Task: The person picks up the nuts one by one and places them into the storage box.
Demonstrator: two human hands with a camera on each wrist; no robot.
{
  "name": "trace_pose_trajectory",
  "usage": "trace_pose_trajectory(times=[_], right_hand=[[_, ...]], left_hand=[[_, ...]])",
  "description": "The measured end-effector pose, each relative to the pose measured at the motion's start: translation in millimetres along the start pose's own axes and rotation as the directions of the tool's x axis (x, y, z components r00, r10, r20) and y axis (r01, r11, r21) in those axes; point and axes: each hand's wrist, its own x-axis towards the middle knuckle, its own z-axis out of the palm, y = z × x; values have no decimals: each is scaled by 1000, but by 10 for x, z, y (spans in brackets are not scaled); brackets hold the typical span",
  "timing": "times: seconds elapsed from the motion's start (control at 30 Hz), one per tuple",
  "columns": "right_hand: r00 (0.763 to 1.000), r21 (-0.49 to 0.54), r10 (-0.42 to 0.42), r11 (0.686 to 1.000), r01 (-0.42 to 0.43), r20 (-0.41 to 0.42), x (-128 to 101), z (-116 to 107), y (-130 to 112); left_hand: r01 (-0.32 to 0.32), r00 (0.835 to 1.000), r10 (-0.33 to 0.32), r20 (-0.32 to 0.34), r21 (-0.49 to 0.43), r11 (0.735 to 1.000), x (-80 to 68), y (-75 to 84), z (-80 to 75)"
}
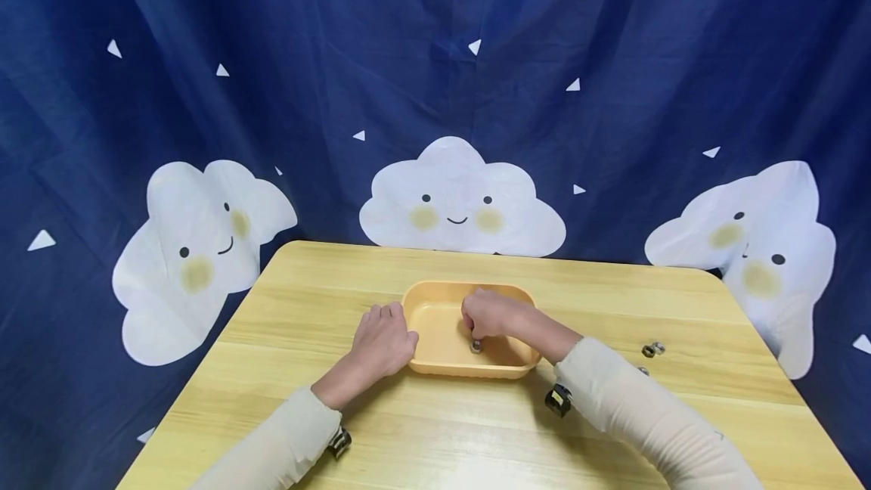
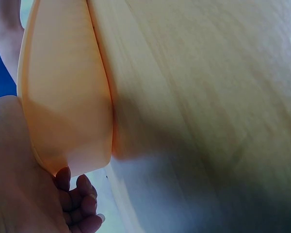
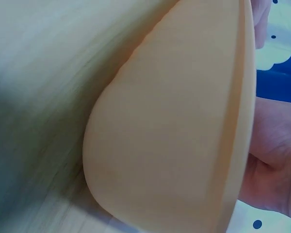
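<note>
A shallow orange plastic basin (image 1: 435, 369) sits on the wooden table. My left hand (image 1: 383, 339) grips its left rim, with the thumb at the inner side. In the left wrist view the curled fingers (image 2: 82, 204) show beside the basin's outer wall (image 2: 68, 97). My right hand (image 1: 493, 314) reaches over the near right rim into the basin, fingers curled and pointing down. At its fingertips is a small metal nut (image 1: 475, 347), which it appears to pinch low over the basin floor. In the right wrist view the basin wall hides those fingertips.
To the right of the basin, metal nuts (image 1: 649, 351) lie on the wooden table (image 1: 578, 293); one is partly hidden by the right sleeve (image 1: 640, 407). A dark blue curtain (image 1: 435, 82) with white clouds hangs behind the table's far edge.
</note>
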Motion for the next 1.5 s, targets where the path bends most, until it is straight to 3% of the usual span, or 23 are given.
trace_pose_trajectory(times=[0.3,0.77,1.13,1.5], right_hand=[[1000,31,12,999,-12,-17,-40,14,13],[994,43,-57,997,61,-96,-211,-75,42],[962,26,-125,990,136,-243,-418,-116,122],[931,72,-114,986,147,-346,-626,-128,234]], left_hand=[[-13,1000,13,-13,-2,1000,2,-7,30],[-7,1000,7,0,5,1000,-5,-2,8],[-5,1000,5,1,-6,1000,-3,-13,20],[-16,1000,16,-3,-4,1000,-5,-14,2]])
